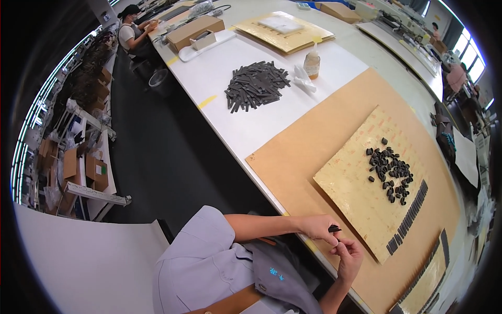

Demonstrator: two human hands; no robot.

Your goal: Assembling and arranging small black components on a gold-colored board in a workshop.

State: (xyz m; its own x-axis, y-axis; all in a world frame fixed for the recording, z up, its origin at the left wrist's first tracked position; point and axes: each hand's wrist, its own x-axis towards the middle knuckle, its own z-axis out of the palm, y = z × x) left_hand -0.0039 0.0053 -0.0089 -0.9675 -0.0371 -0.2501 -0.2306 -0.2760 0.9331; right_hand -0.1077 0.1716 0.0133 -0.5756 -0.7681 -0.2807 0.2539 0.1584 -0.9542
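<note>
My left hand (316, 228) is closed on a small black strip (334, 228), whose end sticks out above the fingers. Just to its right, my right hand (350, 257) pinches at the same strip, its fingertips against my left thumb. Both are held over the table's near edge. On a yellowish board (345, 175) beyond them lies a scatter of small black loops (389, 170). A row of flat black pieces (409, 217) runs along that board's right edge. Farther off, many loose black strips form a pile (256, 85) on white sheeting.
A squeeze bottle (312, 63) of amber liquid stands beside crumpled white tissue (303, 78). Black pieces also line the edges of a second board (426, 280) at lower right. Stacked boards (282, 34) and a cardboard box (195, 32) lie farther back. Another person (133, 35) sits at far left.
</note>
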